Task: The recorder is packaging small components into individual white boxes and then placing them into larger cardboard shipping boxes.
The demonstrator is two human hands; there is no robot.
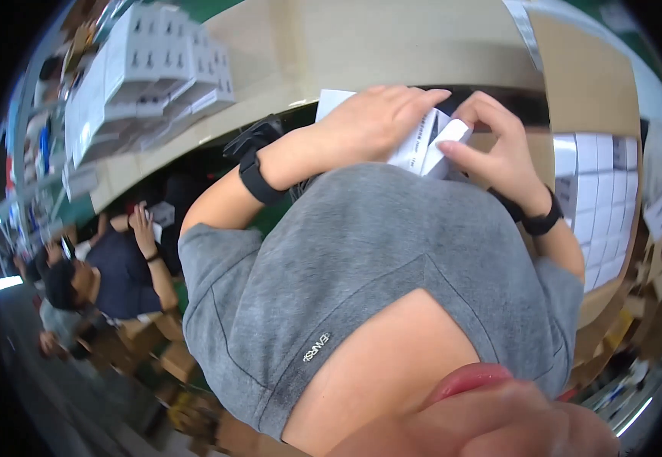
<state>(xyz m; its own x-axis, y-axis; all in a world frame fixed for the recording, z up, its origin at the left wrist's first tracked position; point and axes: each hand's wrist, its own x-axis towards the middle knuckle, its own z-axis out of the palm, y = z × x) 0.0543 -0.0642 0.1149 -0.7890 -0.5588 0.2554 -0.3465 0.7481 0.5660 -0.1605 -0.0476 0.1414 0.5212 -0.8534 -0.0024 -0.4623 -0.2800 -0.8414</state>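
Small white cartons (414, 148) with dark print are held against the front of my grey shirt. My left hand (380, 122) lies over them, its fingers together and wrapped across their tops. My right hand (502, 145) grips the end of a white carton (453, 135), thumb on the near side and bent fingers on the far side. Another white carton's corner (334, 100) shows behind my left hand. The undersides of the cartons are hidden by my shirt and hands.
An open brown cardboard box (593, 305) at my right holds rows of white cartons (601, 206). White boxes (148, 68) are stacked on the tan table (376, 42) at the far left. Co-workers are at the left, one in a dark shirt (125, 274), and at the right edge.
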